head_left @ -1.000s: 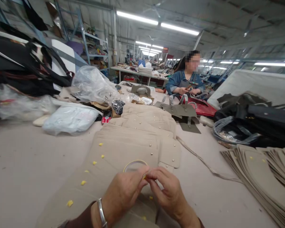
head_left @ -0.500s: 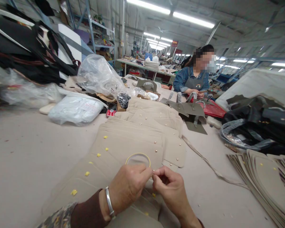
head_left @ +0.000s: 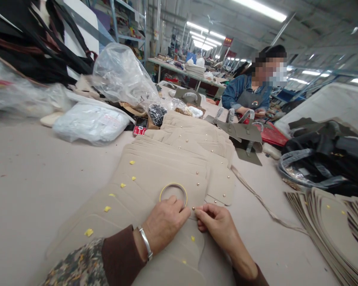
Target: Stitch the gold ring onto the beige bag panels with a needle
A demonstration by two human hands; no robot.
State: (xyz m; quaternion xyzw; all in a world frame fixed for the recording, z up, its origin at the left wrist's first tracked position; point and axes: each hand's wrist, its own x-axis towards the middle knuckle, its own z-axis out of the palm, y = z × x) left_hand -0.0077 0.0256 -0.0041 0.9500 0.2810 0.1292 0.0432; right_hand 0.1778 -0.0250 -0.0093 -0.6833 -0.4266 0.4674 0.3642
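Observation:
My left hand [head_left: 166, 223] and my right hand [head_left: 216, 223] rest close together on a beige cut panel [head_left: 149, 186], part of a fanned row of several such panels with small metal studs and yellow tabs. Both hands have their fingers curled, fingertips pressed to the panel beside a small stud [head_left: 193, 208]. A thin yellow-rimmed ring [head_left: 173, 193] lies on the panel, just beyond my left fingers. Whether anything is pinched between the fingertips is hidden. A silver bangle sits on my left wrist.
A second fan of beige panels [head_left: 328, 226] lies at the right. Plastic bags [head_left: 89, 123], a red phone [head_left: 140, 127] and dark bags [head_left: 331, 155] crowd the table's far side. A person in a denim top [head_left: 246, 99] works opposite, by olive pieces [head_left: 241, 137]. A beige strap [head_left: 256, 198] trails rightward.
Both hands have come down from a raised pinch onto the panel. The view has tilted downward and shifted slightly, so the ring now lies clear ahead of my left fingers.

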